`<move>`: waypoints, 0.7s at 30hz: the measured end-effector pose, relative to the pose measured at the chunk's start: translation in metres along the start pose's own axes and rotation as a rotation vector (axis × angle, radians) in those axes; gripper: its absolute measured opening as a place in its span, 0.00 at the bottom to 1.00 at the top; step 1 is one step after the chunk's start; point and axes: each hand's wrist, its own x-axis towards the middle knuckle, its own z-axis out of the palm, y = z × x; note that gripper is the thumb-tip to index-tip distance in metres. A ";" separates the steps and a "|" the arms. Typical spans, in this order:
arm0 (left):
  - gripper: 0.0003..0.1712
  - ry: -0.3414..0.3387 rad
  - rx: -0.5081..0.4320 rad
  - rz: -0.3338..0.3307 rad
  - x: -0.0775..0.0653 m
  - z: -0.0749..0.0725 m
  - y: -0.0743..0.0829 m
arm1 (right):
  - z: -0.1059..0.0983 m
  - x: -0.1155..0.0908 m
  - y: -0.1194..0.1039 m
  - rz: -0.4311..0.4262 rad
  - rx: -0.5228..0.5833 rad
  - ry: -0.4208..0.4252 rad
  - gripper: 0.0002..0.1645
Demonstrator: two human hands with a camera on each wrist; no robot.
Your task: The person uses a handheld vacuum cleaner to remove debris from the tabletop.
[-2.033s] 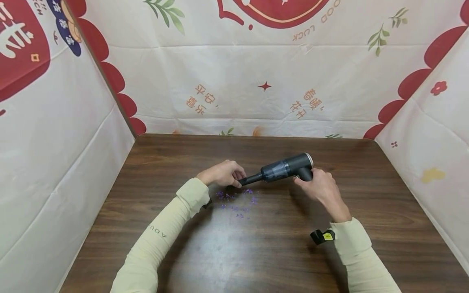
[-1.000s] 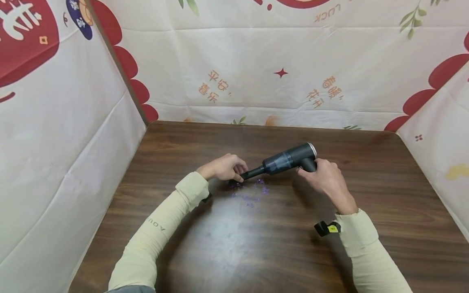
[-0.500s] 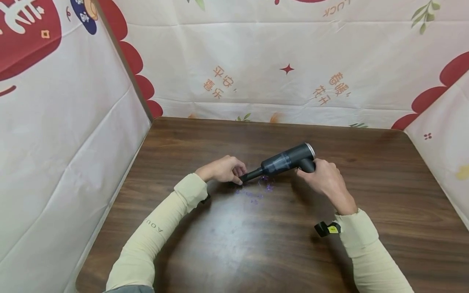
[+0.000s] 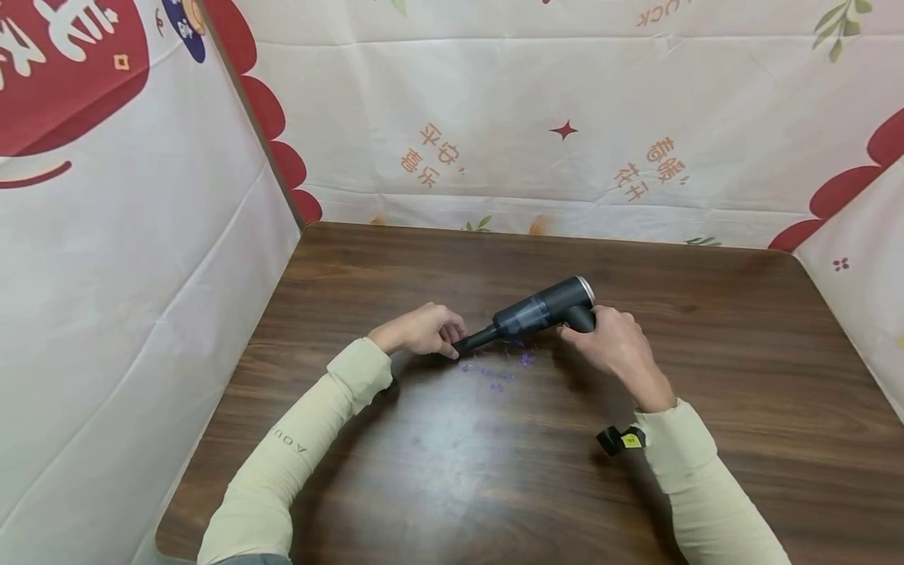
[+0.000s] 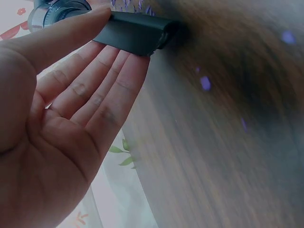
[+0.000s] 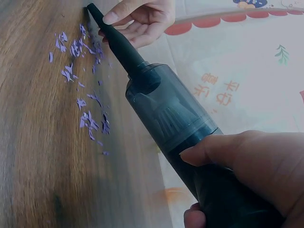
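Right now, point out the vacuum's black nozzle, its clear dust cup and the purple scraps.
Black nozzle (image 5: 135,32), left wrist view: on its flat side.
Clear dust cup (image 6: 167,111), right wrist view: on its see-through wall.
Purple scraps (image 6: 88,119), right wrist view: on one cluster.

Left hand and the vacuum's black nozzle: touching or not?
Touching. The left wrist view shows the left hand pinching the nozzle, thumb on one side, fingertips against the other.
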 end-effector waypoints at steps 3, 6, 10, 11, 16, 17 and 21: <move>0.15 0.009 -0.007 0.002 -0.004 -0.002 -0.004 | 0.003 0.002 -0.004 0.000 -0.001 -0.002 0.31; 0.14 0.014 -0.011 0.002 -0.007 -0.003 -0.007 | 0.005 0.003 -0.008 -0.001 0.000 -0.005 0.32; 0.14 0.017 -0.008 -0.010 -0.009 -0.005 -0.008 | 0.007 0.004 -0.011 -0.006 0.003 0.000 0.32; 0.14 0.018 -0.007 -0.015 -0.010 -0.005 -0.008 | 0.007 0.005 -0.012 -0.009 0.004 0.003 0.32; 0.14 0.018 -0.011 -0.020 -0.014 -0.007 -0.010 | 0.009 0.006 -0.015 -0.015 0.010 0.003 0.31; 0.14 0.018 -0.013 -0.018 -0.014 -0.007 -0.010 | 0.009 0.006 -0.016 -0.016 0.010 0.002 0.31; 0.14 0.017 -0.022 -0.018 -0.017 -0.006 -0.012 | 0.011 0.007 -0.018 -0.022 0.007 0.001 0.31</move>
